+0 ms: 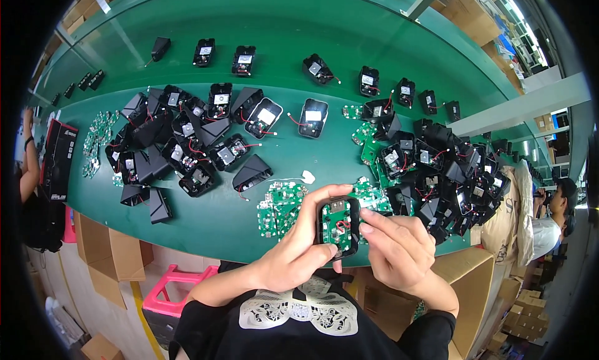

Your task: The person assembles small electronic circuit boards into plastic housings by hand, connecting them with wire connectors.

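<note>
Head view: curled left grip (pixel 292 259) holds black casing (pixel 355 227).

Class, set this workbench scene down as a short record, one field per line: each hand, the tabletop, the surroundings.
Left hand: holds an open black plastic housing with a green circuit board inside
Right hand: beside the housing's right edge; contact unclear
Near hands: loose green circuit boards on the smooth green tabletop
Tabletop left: heaped black housings
Tabletop right: another heap
Surroundings: pink plastic stool, brown cardboard boxes
</note>
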The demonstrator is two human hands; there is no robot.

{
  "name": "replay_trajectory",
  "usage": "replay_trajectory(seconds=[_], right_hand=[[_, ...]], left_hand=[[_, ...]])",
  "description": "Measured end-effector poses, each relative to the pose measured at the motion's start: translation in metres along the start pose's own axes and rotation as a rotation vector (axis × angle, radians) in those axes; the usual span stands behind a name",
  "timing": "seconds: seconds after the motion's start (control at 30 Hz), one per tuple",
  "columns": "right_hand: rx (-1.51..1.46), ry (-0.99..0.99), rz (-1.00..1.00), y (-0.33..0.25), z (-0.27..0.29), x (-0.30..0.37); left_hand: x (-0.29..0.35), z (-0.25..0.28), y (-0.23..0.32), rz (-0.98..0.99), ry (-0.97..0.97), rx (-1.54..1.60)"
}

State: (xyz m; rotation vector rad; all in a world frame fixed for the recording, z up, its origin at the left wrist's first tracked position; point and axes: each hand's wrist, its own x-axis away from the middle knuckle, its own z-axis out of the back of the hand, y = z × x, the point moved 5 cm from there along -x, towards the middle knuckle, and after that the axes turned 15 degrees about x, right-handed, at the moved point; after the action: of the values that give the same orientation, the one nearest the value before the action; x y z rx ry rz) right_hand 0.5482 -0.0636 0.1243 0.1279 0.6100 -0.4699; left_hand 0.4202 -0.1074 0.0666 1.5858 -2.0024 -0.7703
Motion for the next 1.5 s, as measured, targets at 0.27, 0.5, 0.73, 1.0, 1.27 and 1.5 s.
replay_trajectory(seconds=[0.27,0.5,0.73,1.0,1.27,1.5], right_hand=[[0.122,0.009,0.078,-0.004,0.001,-0.006],[0.136,-0.056,0.142,-0.005,0.002,-0.012],[0.125,-0.265,0.184,-0.007,0.005,-0.026],[-0.178,-0.178,0.183,0.011,0.004,-0.022],[-0.184,-0.112,-0.066,0.003,0.003,-0.015],[-0.265,-0.101,-0.036,0.0,0.002,-0.01]], left_hand=[[0.001,-0.002,-0.004,0.063,-0.009,-0.044],[0.002,-0.004,-0.004,0.087,0.047,-0.06],[0.003,-0.005,-0.001,-0.094,0.002,-0.42],[0.004,-0.01,-0.005,0.0,-0.08,-0.374],[0.003,-0.014,0.0,-0.003,-0.029,-0.259],[0.006,-0.009,0.001,-0.03,0.045,-0.265]])
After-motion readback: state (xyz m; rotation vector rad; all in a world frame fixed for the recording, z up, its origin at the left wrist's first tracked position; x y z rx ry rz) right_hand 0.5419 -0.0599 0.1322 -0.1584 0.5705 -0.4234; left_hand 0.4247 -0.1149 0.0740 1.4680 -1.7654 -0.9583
